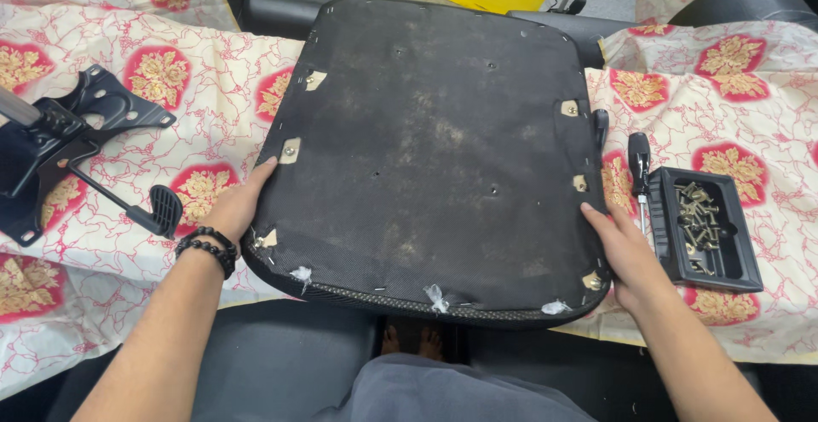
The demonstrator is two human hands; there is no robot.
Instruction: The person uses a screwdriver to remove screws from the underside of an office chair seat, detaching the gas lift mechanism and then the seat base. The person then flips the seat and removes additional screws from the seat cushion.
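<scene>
An upturned office-chair seat [434, 149], black with a dusty fabric underside, small metal mounting plates and staples along its edge, lies on a table under a floral cloth. My left hand [239, 205], with a black bead bracelet at the wrist, grips the seat's left edge. My right hand [626, 251] holds the seat's right edge near the front corner. The seat's front rim overhangs the table toward my lap.
A black metal chair mechanism [60, 149] with a lever lies at the left. A black-handled screwdriver [639, 170] and a black tray [740, 243] holding several brass screws sit at the right. The white-and-red floral cloth [196, 89] covers the table. Chair parts stand behind.
</scene>
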